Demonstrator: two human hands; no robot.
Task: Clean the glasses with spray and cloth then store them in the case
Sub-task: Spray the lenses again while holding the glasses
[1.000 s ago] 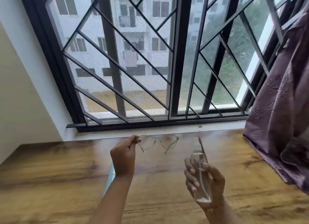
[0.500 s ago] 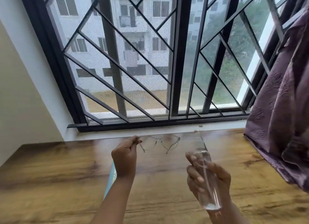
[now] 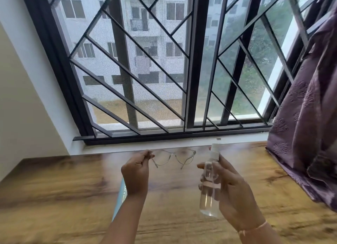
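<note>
My left hand (image 3: 135,172) pinches the thin clear-framed glasses (image 3: 173,157) at their left end and holds them up above the wooden table (image 3: 63,198), lenses spread to the right. My right hand (image 3: 231,191) grips a clear plastic spray bottle (image 3: 209,185) with a white nozzle, upright, just right of the glasses. A little liquid sits at the bottom of the bottle. A light blue object (image 3: 121,194), mostly hidden by my left forearm, lies on the table. No case can be seen.
A barred window with a black frame (image 3: 191,79) and a white sill (image 3: 164,145) runs along the far edge of the table. A purple curtain (image 3: 306,134) hangs at the right and drapes onto the table's right side.
My right hand has turned the spray bottle more upright and raised it beside the glasses. My left hand has kept the glasses almost still.
</note>
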